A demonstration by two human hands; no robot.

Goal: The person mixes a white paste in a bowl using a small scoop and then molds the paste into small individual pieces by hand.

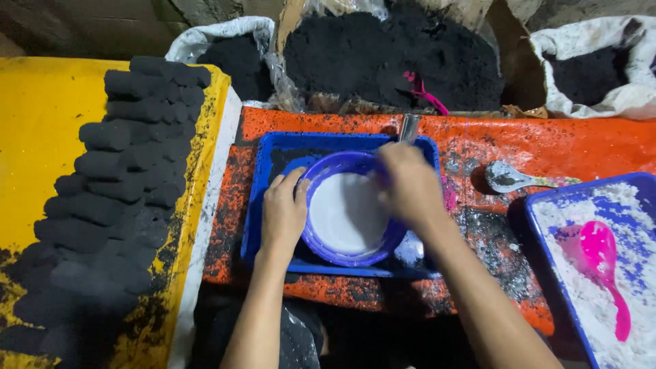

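Observation:
A purple bowl (321, 236) with white liquid inside sits in a blue tray (263, 205) on an orange board. My left hand (283, 212) grips the bowl's left rim. My right hand (410, 184) reaches over the bowl's right rim with fingers curled, blurred; a metal handle (408, 127) sticks up just behind it, and I cannot tell whether the hand holds it.
Stacked black cylindrical briquettes (123, 171) cover a yellow surface at left. Sacks of black powder (383, 55) stand behind. A metal spoon (509, 179) lies on the orange board (547, 147). At right, a blue tray (540, 225) holds white powder and a pink scoop (601, 256).

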